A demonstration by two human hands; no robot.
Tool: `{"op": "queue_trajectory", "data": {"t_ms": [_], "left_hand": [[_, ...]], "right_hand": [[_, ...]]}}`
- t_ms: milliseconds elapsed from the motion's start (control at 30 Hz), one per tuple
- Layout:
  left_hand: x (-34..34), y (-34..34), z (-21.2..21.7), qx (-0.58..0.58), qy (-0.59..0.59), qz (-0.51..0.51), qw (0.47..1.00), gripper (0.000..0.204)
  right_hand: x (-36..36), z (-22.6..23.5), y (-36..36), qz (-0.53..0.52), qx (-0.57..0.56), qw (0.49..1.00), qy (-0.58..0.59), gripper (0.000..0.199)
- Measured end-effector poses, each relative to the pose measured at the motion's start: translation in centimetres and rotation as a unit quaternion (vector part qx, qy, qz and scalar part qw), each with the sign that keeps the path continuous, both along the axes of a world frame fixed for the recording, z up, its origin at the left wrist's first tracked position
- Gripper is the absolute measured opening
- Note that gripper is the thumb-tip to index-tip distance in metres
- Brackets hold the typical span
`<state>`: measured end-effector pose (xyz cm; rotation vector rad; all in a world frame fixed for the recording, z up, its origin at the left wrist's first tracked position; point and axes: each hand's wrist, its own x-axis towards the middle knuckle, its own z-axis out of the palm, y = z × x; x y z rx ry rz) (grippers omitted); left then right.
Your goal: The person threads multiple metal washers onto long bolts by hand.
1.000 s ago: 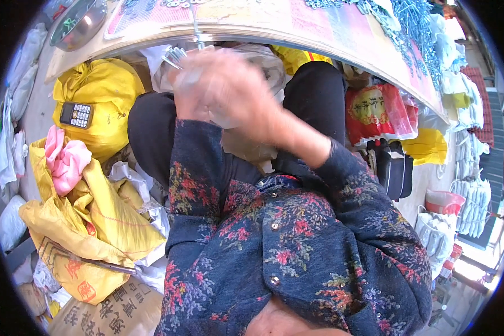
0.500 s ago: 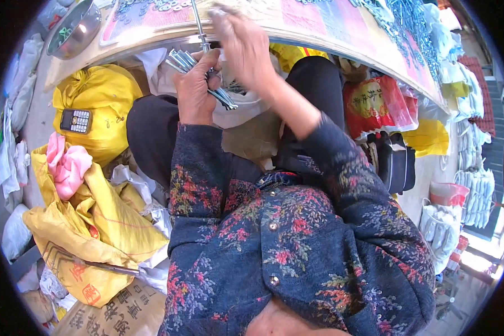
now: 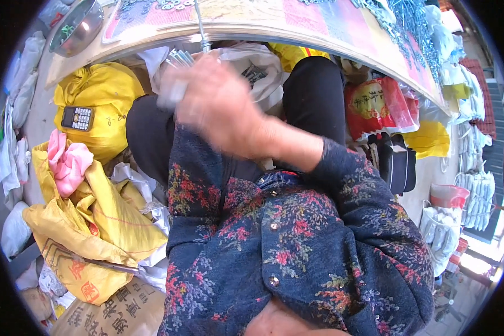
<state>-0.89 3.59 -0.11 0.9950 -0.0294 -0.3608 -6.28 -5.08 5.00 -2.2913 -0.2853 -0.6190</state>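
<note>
Cluttered stall ground surrounds a seated person: yellow sacks (image 3: 98,92), a pink cloth (image 3: 67,162) and a small keypad phone (image 3: 77,118) lie well off to the left of the grip, red packets (image 3: 375,103) to its right, and a curved wooden board (image 3: 274,25) strewn with metal hardware runs just above it. Both hands meet over the lap in front of a white plastic bag (image 3: 252,67). The right hand (image 3: 224,109) is blurred by motion, fingers curled; what it pinches cannot be told for sure. The left hand (image 3: 176,92) is mostly hidden behind it and seems closed around a bundle of long metal bolts (image 3: 178,57), whose ends poke up just above the knuckles. One thin metal rod (image 3: 200,25) stands just above the grip, against the board's edge. As a judgement, the gathering of bolts is midway: a handful is collected in the fist, while many pieces remain spread on the board above, and nothing shows the bundle yet set down or bagged
</note>
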Motion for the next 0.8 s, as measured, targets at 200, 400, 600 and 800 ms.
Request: {"op": "queue_trajectory", "data": {"t_ms": [200,400,600,800], "left_hand": [[-0.9,-0.4,-0.1,-0.204,0.089,0.005,0.975,0.017],[-0.8,0.6,0.6,-0.111,0.048,-0.139,0.983,0.009],[-1.9,0.2,0.1,0.153,-0.159,-0.04,0.974,0.007],[-0.8,1.4,-0.1,0.249,-0.108,-0.075,0.959,0.017]], "right_hand": [[-1.3,-0.1,-0.6,0.098,-0.15,0.975,-0.134,0.02],[0.7,0.6,-4.6,0.024,0.329,0.934,0.134,0.024],[0.7,-3.2,-5.9,-0.025,0.13,0.985,0.108,0.024],[1.8,-4.4,-6.3,-0.138,-0.044,0.989,0.027,0.032]]}}
